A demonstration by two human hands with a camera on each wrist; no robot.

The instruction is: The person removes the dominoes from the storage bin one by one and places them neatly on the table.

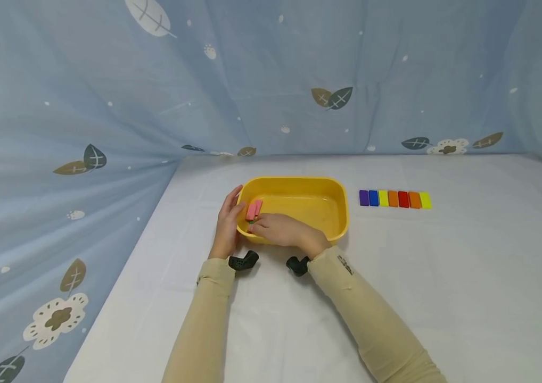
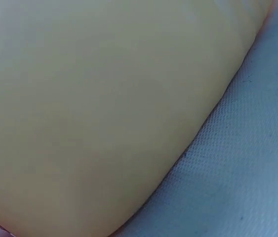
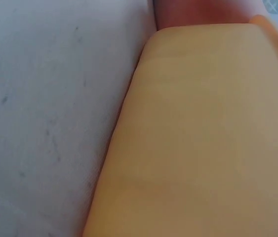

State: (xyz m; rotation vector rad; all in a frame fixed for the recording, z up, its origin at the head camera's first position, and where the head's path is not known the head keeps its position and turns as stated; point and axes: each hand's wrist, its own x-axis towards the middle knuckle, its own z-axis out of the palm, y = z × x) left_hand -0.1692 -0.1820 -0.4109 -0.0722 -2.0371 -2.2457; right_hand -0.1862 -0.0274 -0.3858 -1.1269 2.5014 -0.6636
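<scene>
A yellow plastic basin (image 1: 300,183) stands on the white cloth. My left hand (image 1: 227,223) grips its left side, thumb over the rim and fingers along the outside. Inside, my right hand (image 1: 278,227) reaches to the left end, fingertips bent down at small blocks. Two pink blocks (image 1: 253,209) lie just beyond those fingers, and a bit of green shows beside the fingertips. I cannot tell whether the right fingers pinch a block. The basin's outer wall (image 2: 89,118) fills most of the left wrist view; the right wrist view also shows its outer wall (image 3: 193,128).
To the right of the basin, several coloured blocks (image 1: 393,198) lie side by side in a row: purple, blue, yellow, orange and red among them. A blue patterned curtain (image 1: 271,80) hangs behind and on the left of the white-covered table (image 1: 271,330).
</scene>
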